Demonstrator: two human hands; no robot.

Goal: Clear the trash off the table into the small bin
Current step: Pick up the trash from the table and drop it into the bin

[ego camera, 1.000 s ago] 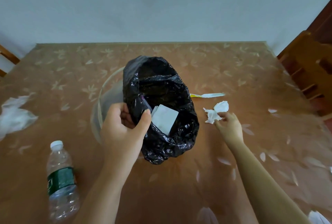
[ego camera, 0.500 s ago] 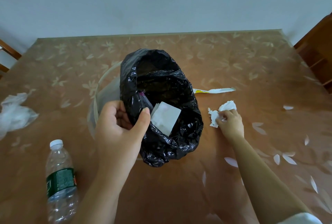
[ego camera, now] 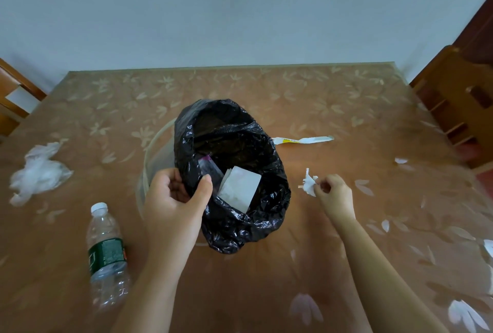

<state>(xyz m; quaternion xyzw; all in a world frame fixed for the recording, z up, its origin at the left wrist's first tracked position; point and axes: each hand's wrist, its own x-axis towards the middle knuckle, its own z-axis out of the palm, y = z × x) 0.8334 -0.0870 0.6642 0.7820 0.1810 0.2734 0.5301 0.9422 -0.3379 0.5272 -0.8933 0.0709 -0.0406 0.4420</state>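
Over the table (ego camera: 320, 266), right hand (ego camera: 334, 194) pinches crumpled tissue (ego camera: 309, 182).

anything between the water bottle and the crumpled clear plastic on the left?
Nothing: head view shows only bare patterned tablecloth between the water bottle and the crumpled clear plastic.

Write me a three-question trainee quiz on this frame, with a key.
1. True or false: the left hand grips the edge of the black bin bag.
2. What does the right hand pinch? A) crumpled white tissue B) bottle cap C) yellow wrapper
3. Fill in: the water bottle stands to the ___ of the bin.

Key: 1 true. 2 A, the crumpled white tissue. 3 left.
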